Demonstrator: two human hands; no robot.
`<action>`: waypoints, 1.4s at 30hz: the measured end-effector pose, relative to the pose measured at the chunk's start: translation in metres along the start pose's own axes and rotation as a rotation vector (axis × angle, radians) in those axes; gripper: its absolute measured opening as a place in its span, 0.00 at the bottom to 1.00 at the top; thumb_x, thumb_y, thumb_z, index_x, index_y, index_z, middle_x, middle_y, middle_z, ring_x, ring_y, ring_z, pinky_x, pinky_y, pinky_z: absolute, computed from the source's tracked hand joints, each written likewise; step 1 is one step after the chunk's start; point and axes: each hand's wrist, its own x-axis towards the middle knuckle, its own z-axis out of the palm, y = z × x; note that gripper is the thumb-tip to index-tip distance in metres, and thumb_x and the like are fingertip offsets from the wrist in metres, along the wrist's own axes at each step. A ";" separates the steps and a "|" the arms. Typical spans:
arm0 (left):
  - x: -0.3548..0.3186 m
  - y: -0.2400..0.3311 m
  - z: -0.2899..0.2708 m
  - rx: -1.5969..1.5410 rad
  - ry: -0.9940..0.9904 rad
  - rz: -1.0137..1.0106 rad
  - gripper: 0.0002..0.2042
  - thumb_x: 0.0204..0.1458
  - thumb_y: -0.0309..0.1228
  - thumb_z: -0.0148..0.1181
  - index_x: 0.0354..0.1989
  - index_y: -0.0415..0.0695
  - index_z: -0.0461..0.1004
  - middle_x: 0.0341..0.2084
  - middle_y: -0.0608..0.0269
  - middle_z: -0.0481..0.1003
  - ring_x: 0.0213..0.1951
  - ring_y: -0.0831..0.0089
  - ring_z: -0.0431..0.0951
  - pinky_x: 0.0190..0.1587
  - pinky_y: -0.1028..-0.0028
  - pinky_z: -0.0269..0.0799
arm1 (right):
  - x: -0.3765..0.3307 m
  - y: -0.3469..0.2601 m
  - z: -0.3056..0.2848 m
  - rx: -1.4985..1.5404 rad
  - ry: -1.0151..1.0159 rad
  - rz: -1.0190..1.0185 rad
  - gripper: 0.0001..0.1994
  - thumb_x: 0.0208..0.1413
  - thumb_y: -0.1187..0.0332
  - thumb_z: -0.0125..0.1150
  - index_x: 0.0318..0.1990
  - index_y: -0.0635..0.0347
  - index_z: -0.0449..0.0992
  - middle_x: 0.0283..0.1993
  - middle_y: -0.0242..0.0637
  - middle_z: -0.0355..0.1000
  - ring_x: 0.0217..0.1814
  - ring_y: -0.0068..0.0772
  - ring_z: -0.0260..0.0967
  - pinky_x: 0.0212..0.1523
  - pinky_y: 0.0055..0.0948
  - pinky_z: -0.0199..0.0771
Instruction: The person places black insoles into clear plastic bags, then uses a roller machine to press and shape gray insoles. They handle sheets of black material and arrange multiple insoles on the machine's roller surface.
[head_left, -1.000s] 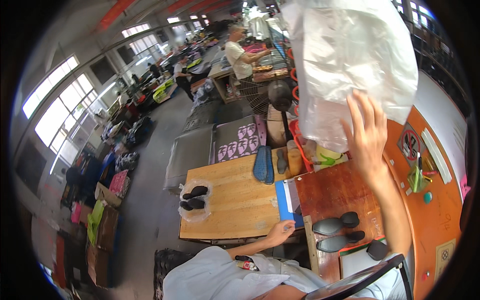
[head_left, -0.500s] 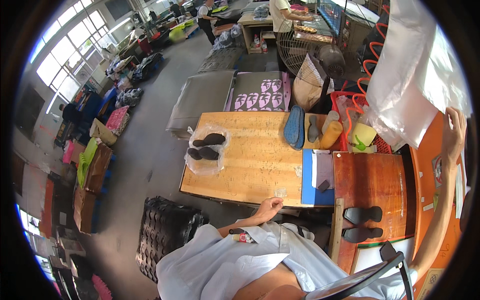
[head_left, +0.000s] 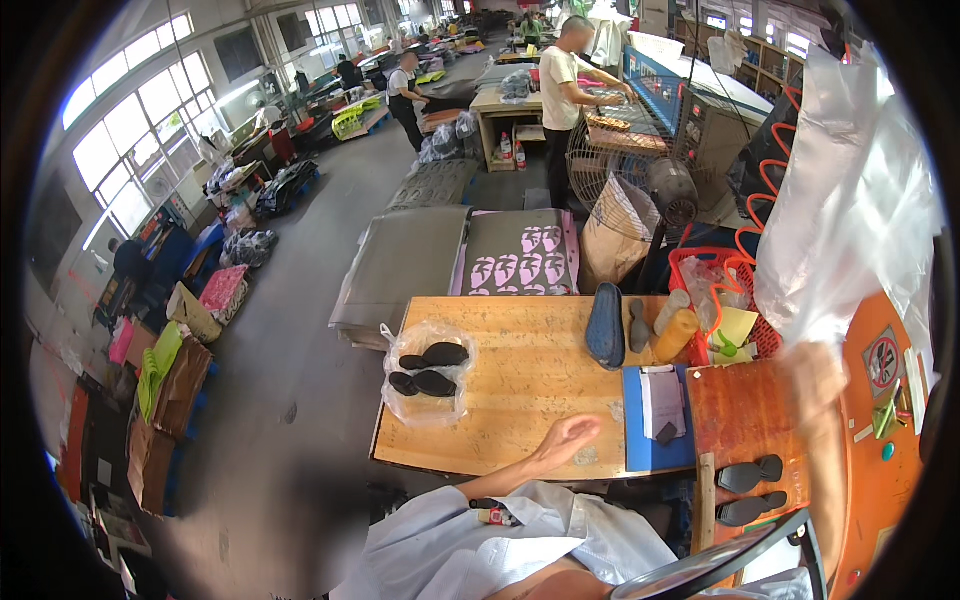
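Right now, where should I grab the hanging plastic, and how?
Probably pinch the plastic near its lower edge, coming from below on the near side: it looks thin and droops in loose folds, so that lower edge seems easiest to catch.

The person wears a loose, pale blue shirt (head_left: 425, 540).

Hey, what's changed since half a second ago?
Your left hand has moved forward from the front edge of the wooden table to over its top. Your right hand, blurred, has shifted left along the lower edge of the hanging plastic; its grip is unclear. The bagged black soles stayed put.
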 end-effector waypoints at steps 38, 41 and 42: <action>-0.025 0.022 -0.120 -0.313 0.618 0.122 0.17 0.69 0.41 0.59 0.55 0.39 0.78 0.46 0.63 0.81 0.47 0.74 0.79 0.48 0.72 0.77 | -0.035 -0.355 0.227 1.507 -0.115 1.806 0.13 0.68 0.65 0.64 0.35 0.66 0.82 0.24 0.21 0.69 0.24 0.12 0.60 0.25 0.20 0.61; -0.024 0.026 -0.133 -0.247 0.627 -0.028 0.15 0.68 0.41 0.61 0.48 0.40 0.83 0.39 0.69 0.82 0.39 0.81 0.78 0.44 0.75 0.75 | -0.061 -0.352 0.219 1.432 -0.247 1.755 0.13 0.68 0.65 0.64 0.35 0.67 0.81 0.23 0.24 0.70 0.24 0.15 0.63 0.27 0.21 0.64; -0.022 0.028 -0.134 -0.122 0.646 -0.119 0.15 0.67 0.40 0.63 0.48 0.40 0.84 0.35 0.73 0.81 0.36 0.85 0.76 0.38 0.78 0.73 | -0.066 -0.354 0.213 1.440 -0.318 1.742 0.13 0.68 0.65 0.64 0.36 0.68 0.81 0.23 0.25 0.71 0.24 0.16 0.64 0.28 0.22 0.66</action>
